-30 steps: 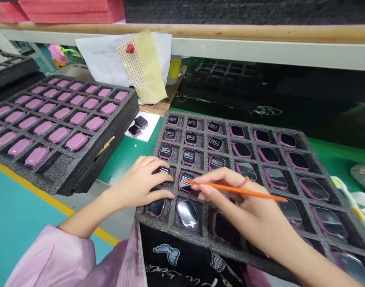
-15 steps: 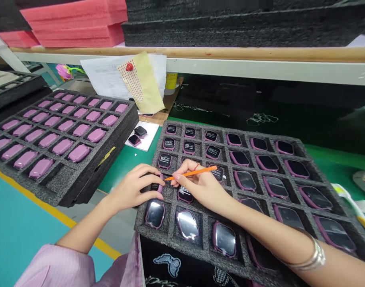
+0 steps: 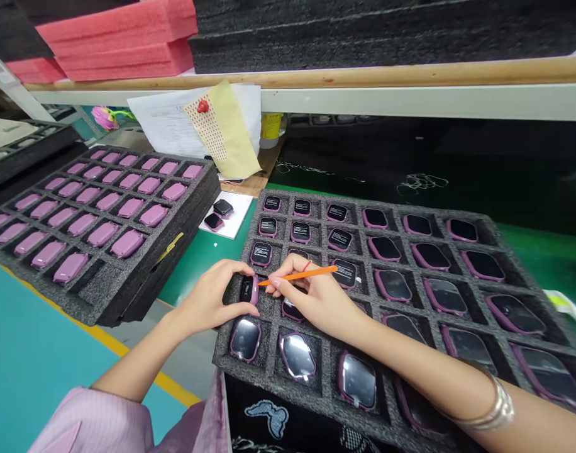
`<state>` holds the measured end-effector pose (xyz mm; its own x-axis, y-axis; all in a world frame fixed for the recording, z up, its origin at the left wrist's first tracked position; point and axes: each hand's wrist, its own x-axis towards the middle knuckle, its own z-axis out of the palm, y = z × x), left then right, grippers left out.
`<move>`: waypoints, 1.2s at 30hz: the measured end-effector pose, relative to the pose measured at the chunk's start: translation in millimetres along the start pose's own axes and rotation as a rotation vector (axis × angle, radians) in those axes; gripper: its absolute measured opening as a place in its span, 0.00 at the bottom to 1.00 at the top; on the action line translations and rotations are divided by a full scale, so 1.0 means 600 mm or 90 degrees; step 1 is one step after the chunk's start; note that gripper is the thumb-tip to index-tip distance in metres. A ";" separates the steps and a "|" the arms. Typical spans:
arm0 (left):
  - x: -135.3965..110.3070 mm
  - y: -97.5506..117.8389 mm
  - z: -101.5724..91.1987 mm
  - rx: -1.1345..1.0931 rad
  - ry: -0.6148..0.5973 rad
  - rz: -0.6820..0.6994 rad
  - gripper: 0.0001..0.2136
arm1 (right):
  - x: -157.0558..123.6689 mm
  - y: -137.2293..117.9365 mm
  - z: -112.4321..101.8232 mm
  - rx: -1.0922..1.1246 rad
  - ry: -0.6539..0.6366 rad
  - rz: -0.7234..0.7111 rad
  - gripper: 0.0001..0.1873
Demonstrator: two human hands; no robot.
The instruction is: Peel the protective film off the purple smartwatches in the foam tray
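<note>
A purple smartwatch case (image 3: 249, 290) with a lit dark screen is tilted on its edge at the left side of a grey foam tray (image 3: 288, 396). My left hand (image 3: 211, 290) grips it between thumb and fingers. My right hand (image 3: 311, 288) pinches an orange pointed stick (image 3: 311, 273), its tip at the purple side of the watch. Around both hands, more purple watches lie face up in the tray's square pockets. Several screens show small white text, such as the watch (image 3: 261, 253) just above; others, like the watch (image 3: 245, 338) below, are dark and glossy.
To the left stands another foam tray (image 3: 99, 308) with purple watch cases lying face down. Two dark watches (image 3: 222, 207) rest on a white sheet between the trays. Papers (image 3: 193, 126) hang from the shelf edge (image 3: 410, 100); red foam (image 3: 122, 38) and black foam (image 3: 387, 38) are stacked above.
My left hand's fingers have drawn up off the screen, uncovering the watch. Its display has changed from text to a small coloured graphic. The stick's tip has shifted slightly left.
</note>
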<state>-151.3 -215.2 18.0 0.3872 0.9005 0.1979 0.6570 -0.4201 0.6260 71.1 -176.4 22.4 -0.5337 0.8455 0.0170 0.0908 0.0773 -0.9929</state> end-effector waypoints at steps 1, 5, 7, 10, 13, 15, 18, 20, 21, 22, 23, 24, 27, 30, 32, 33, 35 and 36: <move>0.001 0.001 -0.002 0.003 -0.003 -0.001 0.24 | 0.000 -0.001 0.000 0.000 -0.001 -0.001 0.07; 0.010 0.018 -0.018 0.034 -0.067 -0.009 0.22 | -0.003 -0.011 -0.009 0.004 -0.007 -0.005 0.05; 0.020 0.032 -0.025 0.074 -0.109 0.001 0.21 | -0.006 -0.016 -0.024 0.012 0.008 -0.006 0.05; 0.039 0.054 -0.018 0.131 -0.114 0.081 0.19 | -0.011 -0.017 -0.054 0.032 0.060 -0.001 0.09; 0.061 0.070 0.011 0.139 -0.137 0.220 0.15 | -0.018 -0.013 -0.080 0.039 0.105 0.013 0.14; 0.073 0.075 0.029 0.148 -0.153 0.274 0.17 | -0.027 -0.010 -0.088 0.037 0.115 0.020 0.15; 0.080 0.075 0.039 0.166 -0.142 0.279 0.19 | -0.045 -0.009 -0.089 0.022 0.125 0.018 0.14; 0.077 0.070 0.036 0.142 -0.134 0.261 0.17 | -0.055 -0.010 -0.087 0.004 0.126 0.009 0.13; 0.074 0.067 0.033 0.120 -0.128 0.248 0.15 | -0.059 -0.011 -0.086 -0.007 0.120 0.005 0.12; 0.071 0.063 0.032 0.097 -0.119 0.236 0.14 | -0.062 -0.010 -0.085 -0.019 0.110 0.000 0.10; 0.067 0.059 0.031 0.078 -0.105 0.227 0.13 | -0.063 -0.009 -0.084 -0.031 0.097 -0.004 0.09; 0.064 0.056 0.032 0.065 -0.088 0.224 0.12 | -0.064 -0.008 -0.083 -0.041 0.082 -0.007 0.09; 0.058 0.052 0.037 0.054 -0.048 0.229 0.10 | -0.063 -0.003 -0.082 -0.060 0.054 -0.013 0.08; 0.059 0.054 0.040 0.038 -0.061 0.211 0.12 | -0.061 0.000 -0.083 -0.067 0.042 -0.017 0.08; 0.061 0.056 0.039 0.020 -0.080 0.172 0.16 | -0.062 -0.001 -0.084 -0.074 0.037 -0.019 0.08; 0.062 0.056 0.039 0.012 -0.085 0.149 0.18 | -0.062 -0.002 -0.085 -0.078 0.037 -0.019 0.08; 0.063 0.057 0.038 0.002 -0.088 0.110 0.22 | -0.063 -0.004 -0.086 -0.087 0.034 -0.021 0.08; 0.063 0.057 0.038 0.000 -0.088 0.098 0.22 | -0.063 -0.004 -0.087 -0.090 0.033 -0.022 0.08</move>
<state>-99.4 -197.9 29.6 0.5682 0.8015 0.1867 0.5831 -0.5522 0.5958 134.8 -181.0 30.0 -0.4952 0.8667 0.0598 0.1925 0.1766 -0.9653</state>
